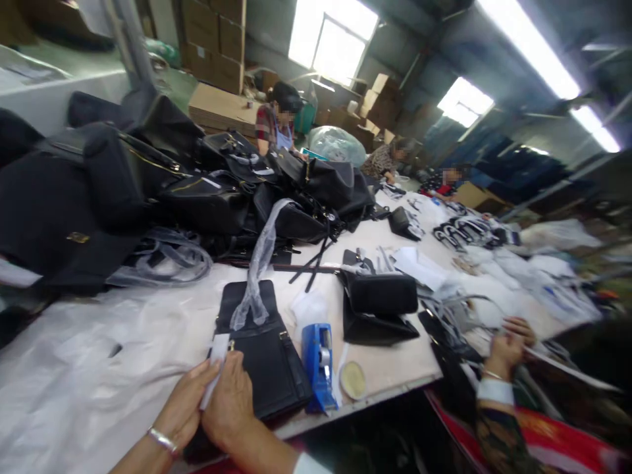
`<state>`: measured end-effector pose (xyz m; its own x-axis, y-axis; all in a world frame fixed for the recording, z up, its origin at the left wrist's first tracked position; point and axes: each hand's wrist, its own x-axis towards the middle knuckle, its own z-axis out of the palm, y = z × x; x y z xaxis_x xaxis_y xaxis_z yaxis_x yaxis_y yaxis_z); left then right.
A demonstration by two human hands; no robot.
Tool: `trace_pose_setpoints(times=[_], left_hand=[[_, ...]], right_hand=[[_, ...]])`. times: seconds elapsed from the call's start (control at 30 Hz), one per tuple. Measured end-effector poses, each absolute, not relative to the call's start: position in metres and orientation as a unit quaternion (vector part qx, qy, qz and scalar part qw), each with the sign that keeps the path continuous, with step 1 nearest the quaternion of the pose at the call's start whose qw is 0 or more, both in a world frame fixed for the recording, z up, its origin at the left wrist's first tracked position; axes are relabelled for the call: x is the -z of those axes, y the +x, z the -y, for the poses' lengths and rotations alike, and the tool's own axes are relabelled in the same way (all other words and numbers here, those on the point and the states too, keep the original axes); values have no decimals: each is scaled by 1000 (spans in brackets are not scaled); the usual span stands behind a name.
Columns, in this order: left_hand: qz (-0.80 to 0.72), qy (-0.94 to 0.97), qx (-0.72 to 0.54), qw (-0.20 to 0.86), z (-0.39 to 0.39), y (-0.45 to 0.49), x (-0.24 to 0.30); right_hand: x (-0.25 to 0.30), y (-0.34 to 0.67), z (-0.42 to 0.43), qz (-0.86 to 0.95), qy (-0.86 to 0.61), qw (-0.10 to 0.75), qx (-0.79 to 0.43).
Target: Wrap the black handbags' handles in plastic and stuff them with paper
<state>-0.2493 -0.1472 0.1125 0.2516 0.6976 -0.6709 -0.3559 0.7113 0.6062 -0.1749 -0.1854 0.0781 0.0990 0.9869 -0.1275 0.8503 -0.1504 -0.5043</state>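
A black handbag (274,372) lies flat near the table's front edge, its strap (261,263) wrapped in clear plastic and stretching away over the pile behind. At the bag's left side, a narrow white strip (218,349) stands up between my hands. My left hand (185,401) pinches its lower part from the left, fingers closed. Curled around the same strip from the right is my right hand (230,398), over the bag's near-left corner. What lies beneath the fingers is hidden. Just right of the bag is a blue tape dispenser (318,368) with a roll in it.
Black bags (207,197) are heaped along the back left. White wrapping sheet (99,368) covers the left of the table (395,365). A round yellowish disc (353,380) and another black bag (380,306) lie right. A co-worker's hands (506,349) are at far right; several people sit beyond.
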Motion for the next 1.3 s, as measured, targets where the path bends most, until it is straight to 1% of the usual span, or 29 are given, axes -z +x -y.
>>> trace_pose_setpoints(times=[0.07,0.13,0.23,0.27,0.33,0.4,0.47,0.6,0.67,0.77,0.93,0.97,1.07,1.13,1.3], left_hand=[[-525,160,-326,770,146,-245,-108],[-534,168,-319,765,145,-242,-105],[-555,207,-322,738,146,-241,-104],[-566,223,-322,726,147,-241,-104],[-585,251,-317,703,148,-240,-104],[-595,268,-311,691,148,-239,-104],[-601,274,-305,686,149,-237,-103],[-603,297,-291,681,149,-235,-101],[-601,307,-288,680,149,-235,-99],[-601,310,-287,678,149,-236,-97],[-599,314,-279,682,150,-240,-93],[-598,316,-277,682,150,-241,-93],[-594,321,-267,688,149,-242,-92],[-588,321,-263,694,148,-242,-93],[-574,321,-257,708,147,-244,-90]], right_hand=[[-87,-167,191,652,-698,148,-254],[-109,-152,199,672,-668,156,-278],[-148,-112,222,687,-627,211,-301],[-157,-94,232,673,-635,236,-298],[-164,-53,254,584,-721,279,-249],[-155,-11,277,452,-830,277,-175],[-134,22,296,385,-870,271,-149],[-92,50,314,321,-864,305,-238],[-81,52,313,310,-861,317,-250],[-80,50,309,305,-854,334,-258],[-99,41,321,302,-846,366,-243],[-101,39,325,288,-841,380,-256],[-97,32,340,181,-804,440,-357],[-88,30,346,121,-778,463,-408],[-70,31,350,102,-773,464,-420]])
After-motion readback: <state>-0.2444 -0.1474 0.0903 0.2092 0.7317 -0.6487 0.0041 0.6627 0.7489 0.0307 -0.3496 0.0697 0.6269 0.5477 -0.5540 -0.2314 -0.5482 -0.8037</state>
